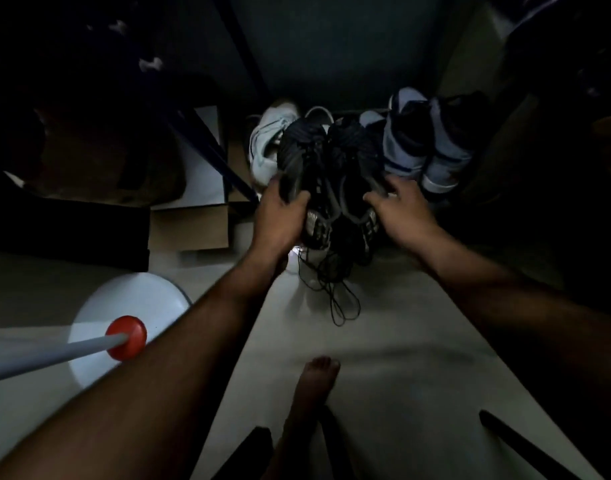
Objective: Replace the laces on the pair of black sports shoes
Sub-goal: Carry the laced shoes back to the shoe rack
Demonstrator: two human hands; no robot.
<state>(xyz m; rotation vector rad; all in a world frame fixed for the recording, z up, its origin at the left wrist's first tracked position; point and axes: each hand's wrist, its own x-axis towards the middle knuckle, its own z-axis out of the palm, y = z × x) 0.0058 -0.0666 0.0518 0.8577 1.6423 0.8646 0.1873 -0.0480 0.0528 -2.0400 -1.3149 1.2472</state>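
two black sports shoes sit side by side on the pale floor, toes pointing away from me. my left hand is curled around the outer side of the left black shoe, thumb over its collar edge and fingers wrapped onto the side. my right hand rests on the outer side of the right black shoe with fingers spread and bent over its collar; it is dim, so i cannot tell how firmly it grips. thin black laces trail loose from the heels of the black shoes toward me and lie in loops on the floor. just left of the black shoes is a white sneaker; just right of them stands a pair of light blue and dark shoes. further left of the black shoes lie cardboard boxes, and nearer me on that side a white round base with a red knob. my bare foot is on the floor, nearer me than the laces.
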